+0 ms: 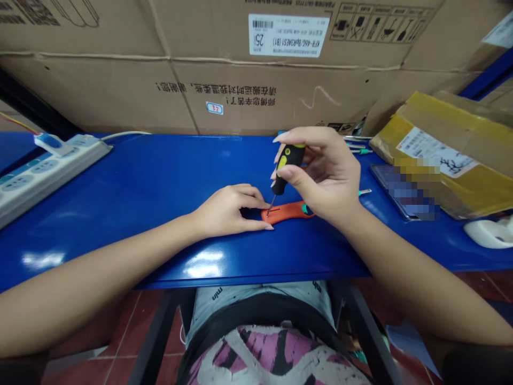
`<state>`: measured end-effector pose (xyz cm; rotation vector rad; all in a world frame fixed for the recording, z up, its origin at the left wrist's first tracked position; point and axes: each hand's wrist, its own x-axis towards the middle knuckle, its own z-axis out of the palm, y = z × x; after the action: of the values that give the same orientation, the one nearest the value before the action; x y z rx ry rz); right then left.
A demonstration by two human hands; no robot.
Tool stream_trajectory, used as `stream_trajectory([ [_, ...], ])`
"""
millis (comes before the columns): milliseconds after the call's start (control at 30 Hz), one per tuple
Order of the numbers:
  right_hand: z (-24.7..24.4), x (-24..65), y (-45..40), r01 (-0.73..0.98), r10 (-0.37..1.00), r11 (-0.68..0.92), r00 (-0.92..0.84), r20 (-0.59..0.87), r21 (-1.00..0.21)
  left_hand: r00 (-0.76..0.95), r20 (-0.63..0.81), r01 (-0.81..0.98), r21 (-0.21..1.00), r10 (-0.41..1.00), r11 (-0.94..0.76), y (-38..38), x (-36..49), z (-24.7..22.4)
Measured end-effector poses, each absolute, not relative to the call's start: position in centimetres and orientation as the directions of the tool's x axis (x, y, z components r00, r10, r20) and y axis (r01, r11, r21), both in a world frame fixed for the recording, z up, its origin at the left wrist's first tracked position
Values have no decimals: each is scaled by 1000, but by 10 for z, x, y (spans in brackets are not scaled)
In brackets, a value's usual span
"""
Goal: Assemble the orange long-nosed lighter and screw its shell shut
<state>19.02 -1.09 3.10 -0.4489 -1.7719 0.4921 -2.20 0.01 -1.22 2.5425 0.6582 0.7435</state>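
My right hand (320, 174) grips a black and yellow screwdriver (292, 156) by its handle, tilted, with the shaft pointing down and a little to the left. Its tip meets the left end of an orange handle-shaped piece (286, 212) lying on the blue table. A dark slot runs along that piece, and a bit of green shows near its right end, partly behind my right hand. My left hand (230, 211) rests on the table, thumb and fingers closed around the left end of the orange piece.
A white power strip (60, 160) with a plug lies at the left. At the right are a phone (401, 192), a yellow-taped parcel (452, 155), a white rounded object (489, 233) and several small green-and-metal parts (360, 151). A large cardboard box (132, 91) stands behind the table.
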Motion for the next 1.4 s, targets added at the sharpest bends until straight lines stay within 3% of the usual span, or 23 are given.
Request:
stream_trajectory([
  [100, 34, 193, -15, 144, 534, 845, -287, 795, -515, 750, 399, 311, 490, 527, -815, 1, -22, -13],
  [267, 33, 194, -19, 167, 511, 858, -374, 774, -486, 751, 401, 304, 495, 525, -814, 1, -22, -12],
  [533, 34, 193, -14, 212, 355, 932, -369, 859, -295, 748, 388, 331, 485, 538, -810, -1, -21, -10],
  [967, 37, 203, -11, 239, 517, 855, -441, 733, -460, 758, 391, 318, 477, 522, -819, 0, -22, -11],
  [1167, 35, 201, -11, 280, 438, 897, -469, 767, -341, 757, 397, 322, 464, 519, -825, 0, -22, -11],
  [1400, 39, 200, -13, 265, 382, 921, -483, 788, -285, 761, 394, 325, 455, 515, -829, 0, -22, -12],
])
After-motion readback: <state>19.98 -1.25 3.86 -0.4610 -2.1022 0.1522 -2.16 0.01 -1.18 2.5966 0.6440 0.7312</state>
